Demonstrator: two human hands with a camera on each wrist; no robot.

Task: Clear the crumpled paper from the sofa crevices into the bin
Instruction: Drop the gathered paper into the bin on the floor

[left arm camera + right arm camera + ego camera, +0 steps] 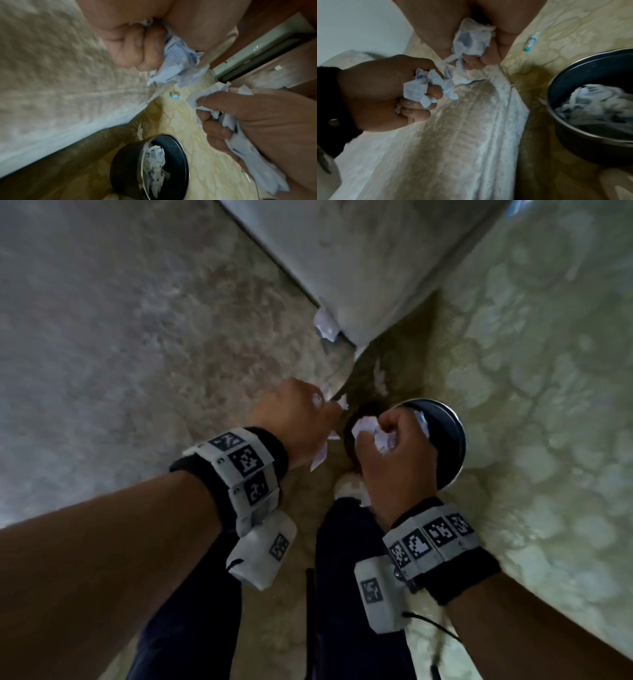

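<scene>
Head view: two hands, left hand (294, 419) and right hand (399, 453), each grip one crumpled paper wad above one bin (452, 436).

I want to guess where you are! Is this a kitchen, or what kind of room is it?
Not a kitchen; probably a living room at home. There is a soft fabric sofa, a patterned floor beside it, and a small round bin of crumpled paper.

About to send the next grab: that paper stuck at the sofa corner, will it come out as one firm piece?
Probably not firm: the wedged paper looks thin and creased like the wad in the right hand, so it should crush. It may tear or shed, since a scrap lies nearby. Likely very light.
</scene>
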